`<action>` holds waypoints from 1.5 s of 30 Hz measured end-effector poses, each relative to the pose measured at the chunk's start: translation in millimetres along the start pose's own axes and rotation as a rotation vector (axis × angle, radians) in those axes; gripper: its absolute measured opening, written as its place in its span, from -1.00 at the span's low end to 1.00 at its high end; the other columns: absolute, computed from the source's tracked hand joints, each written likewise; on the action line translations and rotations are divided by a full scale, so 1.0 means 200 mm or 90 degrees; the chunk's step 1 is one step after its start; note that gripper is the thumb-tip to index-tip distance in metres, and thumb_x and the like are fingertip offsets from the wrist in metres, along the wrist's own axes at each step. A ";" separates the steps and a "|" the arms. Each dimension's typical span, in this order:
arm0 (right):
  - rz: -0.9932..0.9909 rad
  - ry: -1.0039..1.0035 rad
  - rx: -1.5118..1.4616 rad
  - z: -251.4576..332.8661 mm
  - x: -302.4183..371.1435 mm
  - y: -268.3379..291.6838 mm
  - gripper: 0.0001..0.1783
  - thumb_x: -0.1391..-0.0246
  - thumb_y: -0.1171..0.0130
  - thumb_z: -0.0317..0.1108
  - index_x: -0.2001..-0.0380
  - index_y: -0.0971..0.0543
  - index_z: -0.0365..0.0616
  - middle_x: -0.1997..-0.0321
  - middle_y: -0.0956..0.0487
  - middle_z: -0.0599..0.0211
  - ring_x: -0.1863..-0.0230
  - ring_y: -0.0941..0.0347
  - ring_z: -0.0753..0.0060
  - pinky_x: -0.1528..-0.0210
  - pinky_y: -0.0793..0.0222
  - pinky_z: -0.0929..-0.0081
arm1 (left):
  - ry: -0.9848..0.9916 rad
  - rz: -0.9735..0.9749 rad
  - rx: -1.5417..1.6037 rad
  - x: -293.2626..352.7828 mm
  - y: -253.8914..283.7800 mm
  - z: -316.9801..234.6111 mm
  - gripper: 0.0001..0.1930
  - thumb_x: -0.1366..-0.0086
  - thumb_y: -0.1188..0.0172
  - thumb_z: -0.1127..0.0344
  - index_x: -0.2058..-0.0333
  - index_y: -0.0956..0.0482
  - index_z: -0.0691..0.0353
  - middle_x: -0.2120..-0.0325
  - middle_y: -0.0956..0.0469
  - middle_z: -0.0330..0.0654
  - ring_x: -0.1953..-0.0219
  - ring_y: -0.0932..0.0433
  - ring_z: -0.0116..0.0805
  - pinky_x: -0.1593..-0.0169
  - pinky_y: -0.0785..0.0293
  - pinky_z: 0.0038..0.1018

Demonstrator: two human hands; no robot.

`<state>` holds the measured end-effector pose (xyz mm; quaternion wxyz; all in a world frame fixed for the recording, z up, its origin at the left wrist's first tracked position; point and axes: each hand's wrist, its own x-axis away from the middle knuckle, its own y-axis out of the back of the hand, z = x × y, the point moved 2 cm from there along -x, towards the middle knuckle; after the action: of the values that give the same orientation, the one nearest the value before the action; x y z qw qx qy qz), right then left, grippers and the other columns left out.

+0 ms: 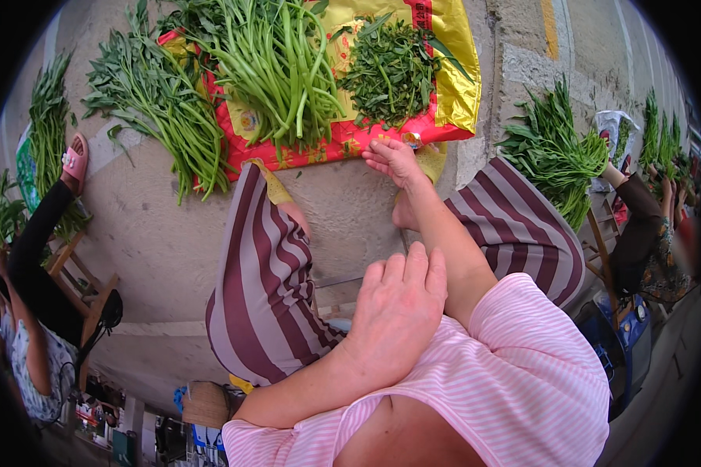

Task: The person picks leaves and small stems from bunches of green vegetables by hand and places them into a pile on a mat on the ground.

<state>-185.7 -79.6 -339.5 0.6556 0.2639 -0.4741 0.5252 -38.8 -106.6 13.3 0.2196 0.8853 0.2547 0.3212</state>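
Observation:
My left hand (401, 300) lies across my right forearm, its fingers stretched out and holding nothing. Reaching forward, my right hand (393, 159) hovers by the near edge of a red and yellow plastic sheet (456, 82), fingers loosely bent and apart, with nothing visible in them. Just beyond it is a heap of short leafy pieces (393, 70). To the left on the sheet lies a thick pile of long green stems (276, 74), which look like water spinach. Another leafy bunch (160, 113) spreads over the sheet's left edge onto the pavement.
At right, another person's hand (614, 175) holds a large bunch of greens (557, 148). On the left, a person in a pink slipper (75, 163) sits beside more stems (48, 124). A wooden stool (89, 311) and a blue vehicle (627, 338) stand at the sides.

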 end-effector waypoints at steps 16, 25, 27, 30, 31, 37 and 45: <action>0.091 0.175 0.634 -0.19 -0.14 -0.62 -0.64 -0.17 -0.10 -0.23 0.07 -0.57 -0.25 0.27 -0.66 0.17 0.22 -0.59 0.43 0.10 -0.45 0.42 | 0.014 -0.046 0.005 0.03 0.04 0.05 -0.49 -0.16 -0.21 0.20 -0.05 -0.43 0.35 0.04 -0.45 0.01 0.07 -0.48 -0.17 0.06 -0.38 -0.31; -0.217 0.348 0.262 0.24 -0.37 0.00 -0.72 -0.12 -0.17 -0.25 0.19 -0.59 -0.21 0.37 -0.64 0.19 0.28 -0.59 0.39 0.18 -0.48 0.48 | 0.005 -0.068 0.050 0.06 0.08 0.08 -0.49 -0.15 -0.23 0.21 -0.04 -0.42 0.35 0.06 -0.44 0.01 0.11 -0.47 -0.16 0.08 -0.37 -0.32; -0.346 0.456 0.349 0.39 -0.33 0.08 -0.71 -0.09 -0.22 -0.27 0.17 -0.57 -0.20 0.31 -0.60 0.22 0.30 -0.58 0.40 0.16 -0.48 0.49 | 0.007 -0.075 0.058 0.07 0.08 0.09 -0.48 -0.15 -0.23 0.21 -0.04 -0.42 0.35 0.06 -0.44 0.01 0.11 -0.47 -0.16 0.08 -0.37 -0.32; -0.489 0.507 0.568 0.59 -0.26 0.06 -0.32 0.12 -0.40 -0.08 -0.04 -0.42 -0.15 -0.08 -0.37 0.11 -0.08 -0.37 0.16 -0.11 -0.33 0.30 | 0.015 -0.071 0.046 0.07 0.08 0.10 -0.48 -0.14 -0.25 0.21 -0.05 -0.42 0.34 0.05 -0.44 0.01 0.10 -0.47 -0.16 0.07 -0.36 -0.32; -0.546 0.533 0.630 0.63 -0.25 0.04 -0.22 0.18 -0.42 -0.02 -0.08 -0.38 -0.15 -0.16 -0.30 0.08 -0.17 -0.27 0.08 -0.17 -0.26 0.25 | 0.014 -0.072 0.041 0.07 0.08 0.10 -0.47 -0.13 -0.25 0.21 -0.05 -0.42 0.33 0.05 -0.44 0.00 0.10 -0.47 -0.17 0.07 -0.37 -0.32; -0.497 0.323 0.841 0.65 -0.28 -0.16 0.26 0.39 -0.49 0.17 -0.34 -0.02 0.06 -0.46 0.12 0.11 -0.43 0.21 -0.17 -0.27 -0.01 -0.21 | 0.019 -0.072 0.028 0.05 0.07 0.10 -0.46 -0.11 -0.27 0.20 -0.05 -0.42 0.32 0.04 -0.44 -0.01 0.09 -0.47 -0.17 0.06 -0.37 -0.32; -0.432 0.474 0.796 0.69 -0.35 0.01 -0.48 0.18 -0.26 -0.38 0.03 -0.52 0.10 -0.10 -0.41 0.22 -0.13 -0.27 0.01 -0.13 -0.33 0.19 | 0.027 -0.070 0.028 0.04 0.06 0.10 -0.46 -0.11 -0.27 0.20 -0.05 -0.43 0.32 0.04 -0.44 -0.01 0.10 -0.47 -0.17 0.06 -0.38 -0.32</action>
<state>-234.2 -226.9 -346.7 0.6251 0.5194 0.2639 0.5194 -16.5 -116.2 10.4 0.2122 0.8676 0.3146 0.3213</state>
